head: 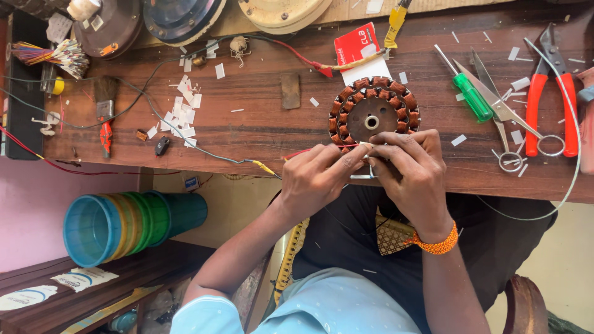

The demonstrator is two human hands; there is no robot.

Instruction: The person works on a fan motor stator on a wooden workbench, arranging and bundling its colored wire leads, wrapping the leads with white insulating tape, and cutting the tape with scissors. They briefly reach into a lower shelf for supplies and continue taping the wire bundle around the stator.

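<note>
We get bright, even daylight here, soft shadows under the hands, no harsh glare. Everything's pretty sharp, just slight wide-angle bending along the brown wooden workbench point(260, 117) edges.

Flat on the wooden workbench point(260, 124) lies the round motor stator point(374, 111), a ring of copper-brown wire coils wound around a grey metal hub with a small hole at its centre. It sits close to the bench's near edge, its open face up, its near rim hidden under fingers. Both hands meet right at that near rim, the left hand point(317, 176) and the right hand point(413, 173) pinching at the same spot, fingertips touching the coils.
</note>
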